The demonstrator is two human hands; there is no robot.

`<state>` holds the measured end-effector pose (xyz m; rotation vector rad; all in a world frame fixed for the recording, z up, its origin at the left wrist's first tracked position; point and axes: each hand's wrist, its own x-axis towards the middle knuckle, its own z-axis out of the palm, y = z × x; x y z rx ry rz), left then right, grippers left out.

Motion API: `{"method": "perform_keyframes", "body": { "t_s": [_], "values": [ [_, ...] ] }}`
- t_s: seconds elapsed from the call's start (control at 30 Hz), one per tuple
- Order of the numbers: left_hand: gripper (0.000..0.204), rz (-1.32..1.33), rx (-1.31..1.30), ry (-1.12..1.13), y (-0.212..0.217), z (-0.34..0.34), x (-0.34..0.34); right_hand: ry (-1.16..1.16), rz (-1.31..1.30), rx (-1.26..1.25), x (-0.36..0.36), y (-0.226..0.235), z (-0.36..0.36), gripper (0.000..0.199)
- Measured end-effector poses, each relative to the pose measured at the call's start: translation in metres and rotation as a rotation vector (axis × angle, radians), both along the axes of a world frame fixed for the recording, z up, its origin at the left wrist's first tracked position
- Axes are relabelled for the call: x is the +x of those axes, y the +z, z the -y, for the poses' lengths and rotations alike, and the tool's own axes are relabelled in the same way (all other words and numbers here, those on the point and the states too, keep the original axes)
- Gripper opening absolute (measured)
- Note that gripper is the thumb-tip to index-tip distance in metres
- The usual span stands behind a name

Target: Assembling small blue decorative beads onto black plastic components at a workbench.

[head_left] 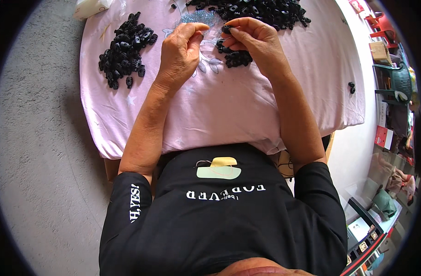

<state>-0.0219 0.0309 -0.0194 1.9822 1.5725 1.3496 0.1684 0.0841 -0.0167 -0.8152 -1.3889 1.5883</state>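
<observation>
Above the far half of a pink cloth-covered table, my right hand (261, 43) pinches a small black plastic piece (226, 30) between thumb and fingertips. My left hand (180, 53) is a short way to its left, thumb and index finger drawn together; whatever is in that pinch is too small to make out. Between and beyond the hands lies a patch of tiny clear, bluish beads (203, 17). A small cluster of black pieces (238, 59) sits just below my right fingers. To the left is a heap of black pieces with holes (125, 50).
A large heap of black pieces (270, 10) covers the table's far edge. Two loose pieces (352, 87) lie near the right edge. A white box (91, 7) and thin sticks (105, 32) are at the far left. Chairs (396, 83) and cartons stand off to the right.
</observation>
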Motion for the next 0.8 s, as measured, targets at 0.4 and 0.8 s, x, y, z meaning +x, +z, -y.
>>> {"method": "perform_keyframes", "body": {
  "t_s": [0.4,0.8],
  "values": [
    [0.01,0.336,-0.274,-0.098,0.0041,0.0033,0.0008,0.069,-0.015,-0.099,0.0008,0.0048,0.0033,0.017],
    [0.013,0.411,-0.318,-0.173,0.0007,0.0038,0.0056,0.067,0.012,-0.028,-0.0062,0.0,0.005,0.014]
  ]
}}
